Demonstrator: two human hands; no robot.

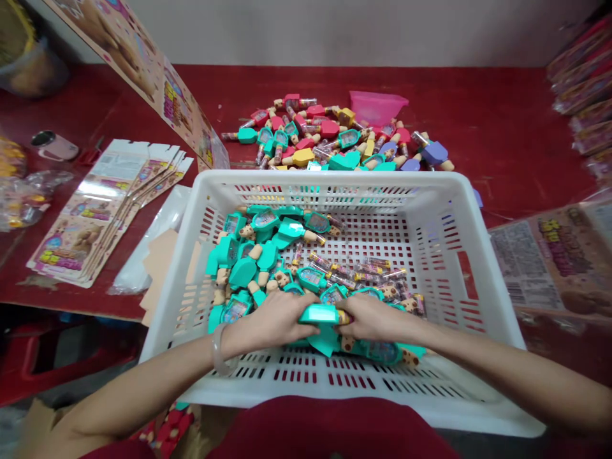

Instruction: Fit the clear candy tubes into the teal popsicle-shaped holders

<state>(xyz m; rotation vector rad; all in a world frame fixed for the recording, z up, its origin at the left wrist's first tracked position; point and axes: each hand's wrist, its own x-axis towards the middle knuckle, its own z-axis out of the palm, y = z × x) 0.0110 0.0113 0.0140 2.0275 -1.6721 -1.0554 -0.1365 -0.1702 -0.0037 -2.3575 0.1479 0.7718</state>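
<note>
My left hand is closed around a teal plastic toy above the near part of the white basket. At the toy's right end, my right hand pinches a small yellow-tipped tube; the two pieces touch end to end. Whether the tube is fixed in the toy is hidden by the fingers. Around and below the hands lie many teal toys with beige, brown-spotted ends, mostly on the basket's left side. Several loose clear tubes with coloured contents lie right of the middle.
Behind the basket, a pile of red, teal, yellow and purple toys lies on the red table beside a pink scoop-like container. Flat printed cartons are stacked left. A tall printed panel leans there. Wrapped packs stand right.
</note>
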